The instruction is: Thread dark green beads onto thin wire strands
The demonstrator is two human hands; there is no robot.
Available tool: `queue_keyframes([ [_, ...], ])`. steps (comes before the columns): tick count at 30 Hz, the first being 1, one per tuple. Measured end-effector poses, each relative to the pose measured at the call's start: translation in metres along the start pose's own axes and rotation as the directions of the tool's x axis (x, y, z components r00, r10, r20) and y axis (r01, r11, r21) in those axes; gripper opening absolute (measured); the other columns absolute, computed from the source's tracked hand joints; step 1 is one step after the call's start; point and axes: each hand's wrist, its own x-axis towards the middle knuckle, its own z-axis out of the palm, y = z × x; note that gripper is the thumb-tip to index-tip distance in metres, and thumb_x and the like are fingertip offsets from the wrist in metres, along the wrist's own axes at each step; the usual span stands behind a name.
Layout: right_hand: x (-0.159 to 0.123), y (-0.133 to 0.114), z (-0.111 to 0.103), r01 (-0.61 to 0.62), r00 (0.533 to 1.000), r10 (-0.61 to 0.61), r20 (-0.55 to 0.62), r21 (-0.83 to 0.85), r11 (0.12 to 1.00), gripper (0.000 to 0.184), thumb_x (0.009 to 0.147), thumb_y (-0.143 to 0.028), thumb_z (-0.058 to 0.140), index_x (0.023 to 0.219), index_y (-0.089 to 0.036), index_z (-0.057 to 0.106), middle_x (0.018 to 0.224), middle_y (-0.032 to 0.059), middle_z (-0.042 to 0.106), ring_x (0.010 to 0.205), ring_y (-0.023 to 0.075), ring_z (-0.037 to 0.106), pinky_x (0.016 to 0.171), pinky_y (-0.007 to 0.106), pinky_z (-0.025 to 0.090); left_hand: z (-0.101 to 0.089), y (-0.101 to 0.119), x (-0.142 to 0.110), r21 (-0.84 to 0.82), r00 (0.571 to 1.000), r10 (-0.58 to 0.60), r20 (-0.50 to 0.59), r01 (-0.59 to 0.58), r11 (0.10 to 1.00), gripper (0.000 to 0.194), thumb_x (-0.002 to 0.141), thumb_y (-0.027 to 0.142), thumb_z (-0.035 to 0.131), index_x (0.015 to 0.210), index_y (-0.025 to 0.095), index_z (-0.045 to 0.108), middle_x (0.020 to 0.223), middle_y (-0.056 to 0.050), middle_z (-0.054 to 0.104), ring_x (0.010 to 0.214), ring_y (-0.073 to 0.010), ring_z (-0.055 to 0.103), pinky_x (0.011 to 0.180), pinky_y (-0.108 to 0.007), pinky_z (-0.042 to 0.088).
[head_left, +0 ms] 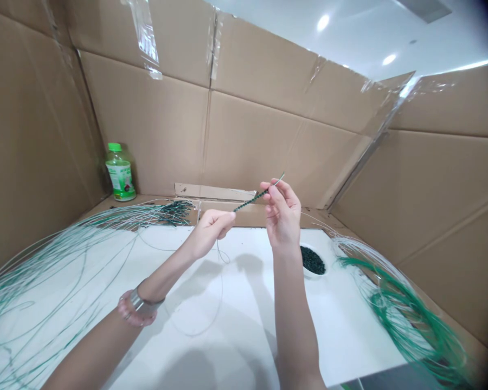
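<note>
A short string of dark green beads (250, 202) is stretched between my two hands above the white table surface. My left hand (213, 227) is closed on its lower left end, with a thin cord (222, 287) hanging in a loop below. At the upper right end, my right hand (283, 211) pinches the strand between thumb and fingers. A short pale cord tip (281, 177) sticks out past those fingers. Right of my right forearm stands a white bowl (315, 275) of small dark green beads (312, 260).
Cardboard walls (284, 119) surround the white table (211, 352). A green bottle (121, 173) stands at the back left. Long green and white cords (65, 260) with beaded ends (177, 211) spread over the left side. Loose green cords (406, 319) lie at the right edge.
</note>
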Motion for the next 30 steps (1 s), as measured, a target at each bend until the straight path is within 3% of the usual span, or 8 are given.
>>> queue_keyframes([
  [5,-0.001,0.005,0.001,0.112,0.994,-0.112,0.015,-0.071,0.991,0.012,0.075,-0.027,0.069,0.086,-0.022,0.067,0.075,-0.0015,0.073,0.054,0.0063,0.063,0.039,0.012,0.043,0.002,0.007,-0.003,-0.052,1.0,0.005,0.028,-0.003,0.999,0.048,0.08,0.044,0.052,0.049,0.019,0.024,0.049,0.006,0.019,0.046,-0.0055,0.017,0.046,-0.025,0.012],
  [9,-0.002,0.007,0.003,0.173,0.985,-0.172,0.023,-0.076,0.982,0.007,0.077,-0.024,0.067,0.084,-0.023,0.069,0.074,-0.0027,0.073,0.056,0.0061,0.065,0.049,0.014,0.051,0.004,0.014,-0.007,-0.105,0.999,0.007,0.035,-0.003,0.995,0.048,0.081,0.041,0.052,0.05,0.019,0.022,0.05,0.007,0.017,0.046,-0.005,0.016,0.045,-0.024,0.013],
  [15,-0.003,0.003,0.002,0.139,0.986,-0.135,0.102,-0.033,0.99,0.005,0.076,-0.022,0.067,0.078,-0.022,0.072,0.08,-0.0008,0.074,0.068,0.008,0.07,0.063,0.016,0.056,0.001,0.018,-0.007,-0.16,1.0,0.0,0.031,0.005,0.987,0.05,0.079,0.043,0.054,0.051,0.019,0.02,0.051,0.007,0.015,0.045,-0.0044,0.015,0.043,-0.022,0.012],
  [22,-0.001,0.003,-0.002,0.078,0.986,-0.079,0.144,0.011,0.997,0.013,0.076,-0.036,0.069,0.076,-0.024,0.073,0.086,-0.0005,0.074,0.074,0.0077,0.069,0.069,0.017,0.057,-0.001,0.02,-0.006,-0.156,1.0,-0.001,0.025,0.005,0.988,0.051,0.08,0.042,0.054,0.051,0.019,0.019,0.05,0.007,0.015,0.046,-0.0044,0.015,0.044,-0.022,0.012],
  [30,0.001,0.004,-0.002,0.038,0.986,-0.039,0.165,0.011,0.999,0.003,0.068,-0.023,0.073,0.07,-0.024,0.072,0.081,-0.0024,0.074,0.073,0.0092,0.069,0.077,0.024,0.058,-0.008,0.025,-0.009,-0.085,0.999,0.036,0.01,-0.035,0.996,0.048,0.081,0.04,0.051,0.051,0.019,0.02,0.05,0.006,0.016,0.046,-0.0056,0.015,0.044,-0.023,0.013],
])
